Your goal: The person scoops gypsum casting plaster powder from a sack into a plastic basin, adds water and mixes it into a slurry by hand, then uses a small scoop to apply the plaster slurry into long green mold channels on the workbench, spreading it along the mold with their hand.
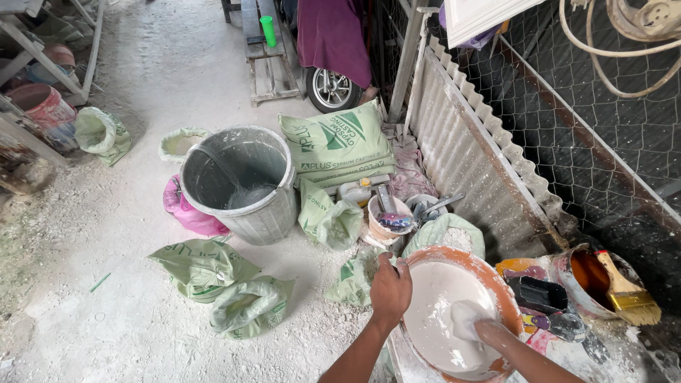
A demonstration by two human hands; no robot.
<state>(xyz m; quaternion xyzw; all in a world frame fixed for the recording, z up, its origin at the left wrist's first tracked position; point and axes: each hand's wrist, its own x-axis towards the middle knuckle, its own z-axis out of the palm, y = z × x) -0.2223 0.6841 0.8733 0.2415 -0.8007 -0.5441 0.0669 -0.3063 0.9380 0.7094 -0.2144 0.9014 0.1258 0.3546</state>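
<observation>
— Two hands are working at one orange basin (496, 284) of white plaster mix. Your left hand (390, 289) is clenching the rim, your right hand (489, 332) is dipping into the wet mix, fingers coated; I cannot tell whether they are curled or spread.

— How far along are you judging it?

— You are looking well into mixing: the plaster is appearing smooth and creamy, with a lump remaining by your right hand.

— And what are you counting around it?

— One grey bin (241, 183) is standing near, one full green sack (335, 144) is lying behind it, and several emptied green bags are scattering over the dusty floor. One brush (624, 291) is resting on a pot at your right.
</observation>
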